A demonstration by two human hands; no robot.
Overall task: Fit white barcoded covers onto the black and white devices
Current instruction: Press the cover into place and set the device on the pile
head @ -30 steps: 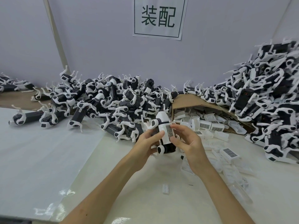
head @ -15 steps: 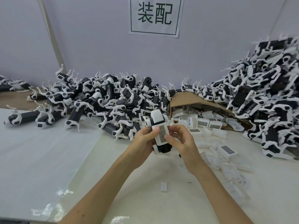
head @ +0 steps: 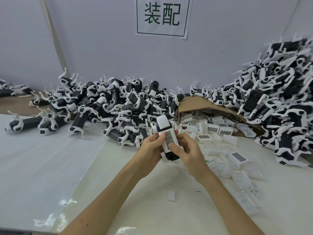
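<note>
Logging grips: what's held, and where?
One device: left hand grips its left side, right hand its lower right; both thumbs press the barcoded cover.

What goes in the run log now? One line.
left hand holds black and white device | right hand presses white barcoded cover onto it

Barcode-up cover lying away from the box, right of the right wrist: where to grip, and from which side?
Probably pinch the barcoded cover across its two long side walls, coming from above. It lies flat with the label up, and there is bare table on its right side for a finger.

Left grip (head: 150, 150), right grip (head: 188, 154) hold device (head: 163, 123).
</note>
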